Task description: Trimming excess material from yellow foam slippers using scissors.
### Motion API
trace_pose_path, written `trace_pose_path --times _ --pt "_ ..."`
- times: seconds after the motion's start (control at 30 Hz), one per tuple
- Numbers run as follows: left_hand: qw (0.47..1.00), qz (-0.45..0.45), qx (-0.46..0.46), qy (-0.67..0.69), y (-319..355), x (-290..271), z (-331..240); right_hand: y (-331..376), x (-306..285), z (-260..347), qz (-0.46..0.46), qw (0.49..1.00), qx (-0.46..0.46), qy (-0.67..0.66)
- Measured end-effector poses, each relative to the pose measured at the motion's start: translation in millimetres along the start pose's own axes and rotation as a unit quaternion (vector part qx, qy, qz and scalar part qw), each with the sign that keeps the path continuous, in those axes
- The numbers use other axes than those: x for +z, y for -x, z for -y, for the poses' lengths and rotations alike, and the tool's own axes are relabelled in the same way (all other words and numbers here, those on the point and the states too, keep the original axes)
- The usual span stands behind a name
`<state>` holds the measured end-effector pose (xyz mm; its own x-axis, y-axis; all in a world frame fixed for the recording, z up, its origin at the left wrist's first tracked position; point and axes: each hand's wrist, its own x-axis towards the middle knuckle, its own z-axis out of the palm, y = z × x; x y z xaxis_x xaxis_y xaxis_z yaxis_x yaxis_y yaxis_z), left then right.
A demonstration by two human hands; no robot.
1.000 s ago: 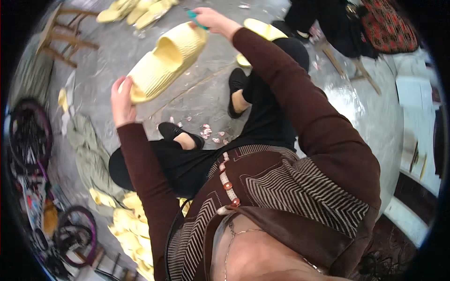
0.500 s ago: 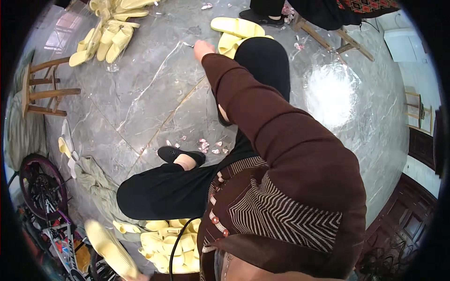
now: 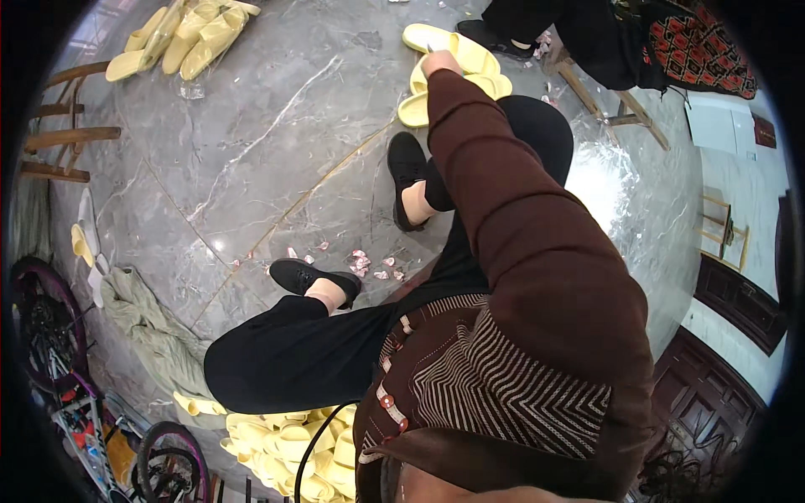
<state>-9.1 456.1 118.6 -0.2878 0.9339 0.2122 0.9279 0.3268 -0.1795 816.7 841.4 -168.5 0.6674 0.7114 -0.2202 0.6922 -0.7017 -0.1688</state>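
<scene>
My right hand point(image 3: 442, 62) reaches far forward over a small group of yellow slippers point(image 3: 480, 57) on the floor. Its fingers are closed, with a small dark tip showing at them; what it belongs to is too small to make out. The hand overlaps the slippers, and I cannot tell whether it presses on them. Nothing of my left hand shows. Beside my left thigh lies a big heap of yellow slippers point(image 3: 289, 448).
Clear-wrapped yellow slippers point(image 3: 201, 38) lie far left, near a wooden stool point(image 3: 71, 134). Grey-green cloth point(image 3: 147, 323) and a bicycle point(image 3: 92, 436) are at left. Pink-white scraps point(image 3: 360, 262) dot the floor. Another person's black shoe point(image 3: 495, 40) is by a second stool point(image 3: 587, 92).
My right hand has moved right, from bare floor to the slippers. The yellow slipper raised at lower left, with my left hand at its end, has gone out of view. The view has shifted.
</scene>
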Motion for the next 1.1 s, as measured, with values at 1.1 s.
trace_pose_path --times 1.1 --pt "0.243 0.48 -0.449 0.714 -16 233 -522 302 44 68 0.406 0.775 -0.225 -0.428"
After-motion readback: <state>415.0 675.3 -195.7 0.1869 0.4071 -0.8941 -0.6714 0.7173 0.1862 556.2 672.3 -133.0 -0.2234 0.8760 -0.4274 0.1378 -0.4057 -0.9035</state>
